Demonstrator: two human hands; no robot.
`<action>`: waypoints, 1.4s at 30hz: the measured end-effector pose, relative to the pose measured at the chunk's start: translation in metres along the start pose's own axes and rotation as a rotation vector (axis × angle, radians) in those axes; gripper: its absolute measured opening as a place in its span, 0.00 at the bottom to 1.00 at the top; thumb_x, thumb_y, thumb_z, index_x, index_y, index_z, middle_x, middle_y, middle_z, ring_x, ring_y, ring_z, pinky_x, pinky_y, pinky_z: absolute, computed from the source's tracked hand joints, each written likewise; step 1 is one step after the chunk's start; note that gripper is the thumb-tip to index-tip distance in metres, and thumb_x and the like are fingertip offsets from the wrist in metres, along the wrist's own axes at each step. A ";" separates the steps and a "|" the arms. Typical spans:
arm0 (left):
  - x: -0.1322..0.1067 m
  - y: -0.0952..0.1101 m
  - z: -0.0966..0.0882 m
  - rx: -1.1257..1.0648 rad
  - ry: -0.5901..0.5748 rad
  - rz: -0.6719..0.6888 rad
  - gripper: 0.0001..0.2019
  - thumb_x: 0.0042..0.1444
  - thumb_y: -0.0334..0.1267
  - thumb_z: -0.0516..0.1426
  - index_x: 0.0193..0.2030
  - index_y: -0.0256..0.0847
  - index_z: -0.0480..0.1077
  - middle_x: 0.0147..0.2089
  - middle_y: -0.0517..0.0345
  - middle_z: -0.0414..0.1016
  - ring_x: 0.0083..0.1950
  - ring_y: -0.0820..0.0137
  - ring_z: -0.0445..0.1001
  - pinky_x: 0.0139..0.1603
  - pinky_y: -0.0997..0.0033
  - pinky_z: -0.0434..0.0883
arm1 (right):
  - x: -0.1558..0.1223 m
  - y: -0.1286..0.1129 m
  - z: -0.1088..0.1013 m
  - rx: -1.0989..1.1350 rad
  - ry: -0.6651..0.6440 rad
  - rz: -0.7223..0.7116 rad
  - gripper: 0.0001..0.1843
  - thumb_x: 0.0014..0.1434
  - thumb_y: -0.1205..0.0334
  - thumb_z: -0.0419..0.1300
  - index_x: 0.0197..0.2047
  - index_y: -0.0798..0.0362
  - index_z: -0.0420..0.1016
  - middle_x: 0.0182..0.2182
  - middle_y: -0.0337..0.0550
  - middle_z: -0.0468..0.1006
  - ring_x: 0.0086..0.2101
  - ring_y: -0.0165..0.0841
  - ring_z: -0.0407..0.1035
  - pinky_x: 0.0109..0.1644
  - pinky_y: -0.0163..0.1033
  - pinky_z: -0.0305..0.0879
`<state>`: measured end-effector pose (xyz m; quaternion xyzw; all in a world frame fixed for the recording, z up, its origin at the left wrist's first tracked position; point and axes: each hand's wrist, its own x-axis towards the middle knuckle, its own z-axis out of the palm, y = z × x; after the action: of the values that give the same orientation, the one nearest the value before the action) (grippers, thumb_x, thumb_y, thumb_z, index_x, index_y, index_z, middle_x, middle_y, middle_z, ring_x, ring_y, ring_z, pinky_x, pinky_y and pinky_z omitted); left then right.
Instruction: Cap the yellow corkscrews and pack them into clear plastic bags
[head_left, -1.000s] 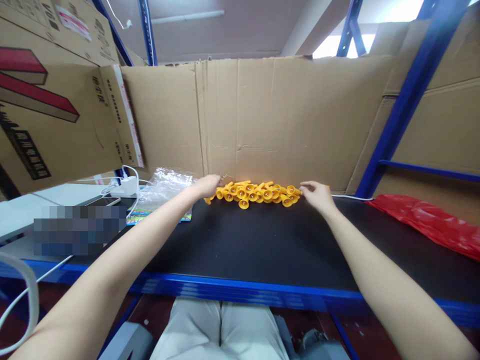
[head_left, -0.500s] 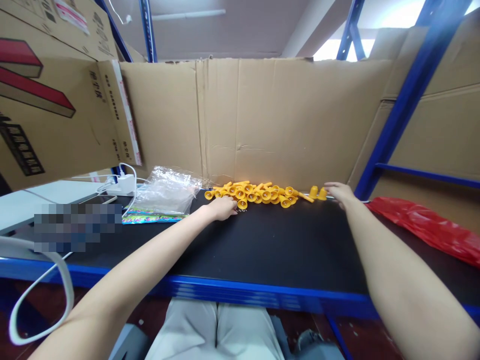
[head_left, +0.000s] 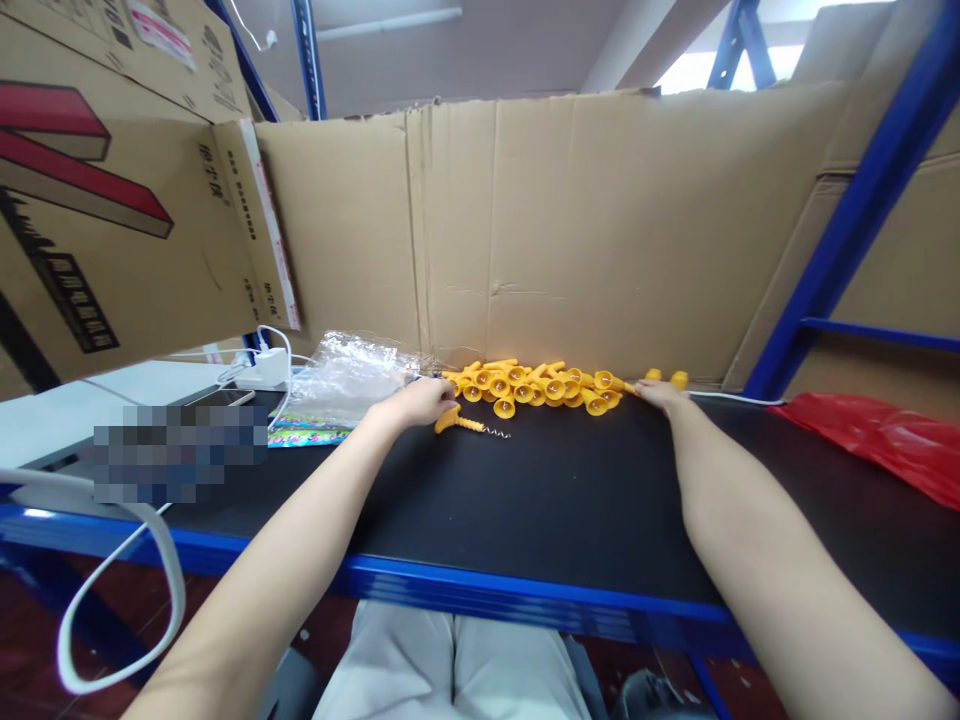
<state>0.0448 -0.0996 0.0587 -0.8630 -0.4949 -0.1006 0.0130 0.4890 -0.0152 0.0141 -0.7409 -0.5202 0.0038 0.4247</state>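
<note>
A pile of yellow bell-shaped plastic pieces (head_left: pixel 555 388) lies along the foot of the cardboard, several with a shiny metal tip inside. My left hand (head_left: pixel 424 402) is at the pile's left end, fingers curled; what they hold is hidden. Just in front of those fingers lies a yellow corkscrew (head_left: pixel 469 425), its bare metal spiral pointing right. On the other side, my right hand (head_left: pixel 661 395) has its fingertips closed on the end of a yellow stick-like piece (head_left: pixel 625 386) at the pile's right edge. Two yellow cups (head_left: pixel 678 380) stand behind that hand, partly covered.
At left are a clear plastic bag (head_left: pixel 341 375) over a colourful packet, a white charger (head_left: pixel 266 370) with cables, and a phone (head_left: pixel 225 398). A red plastic bag (head_left: pixel 874 440) lies right. Cardboard (head_left: pixel 600 230) walls the back; the shelf has a blue front edge (head_left: pixel 525 595).
My left hand has moved left off the corkscrew, which now shows whole. My right hand has moved left from beside the cups to the stick-like piece. The view has shifted a little.
</note>
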 end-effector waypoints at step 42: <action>0.000 0.000 0.018 -0.185 -0.049 0.054 0.12 0.51 0.39 0.52 0.44 0.40 0.63 0.37 0.58 0.73 0.36 0.71 0.71 0.35 0.75 0.64 | -0.135 -0.149 -0.051 0.201 -0.641 -0.447 0.16 0.43 0.59 0.66 0.37 0.52 0.73 0.36 0.42 0.76 0.32 0.33 0.71 0.37 0.37 0.68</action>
<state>0.0477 -0.0973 0.0414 -0.8756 -0.4604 -0.1242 -0.0763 0.3357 -0.1373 0.0819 -0.5255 -0.7718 0.1930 0.3017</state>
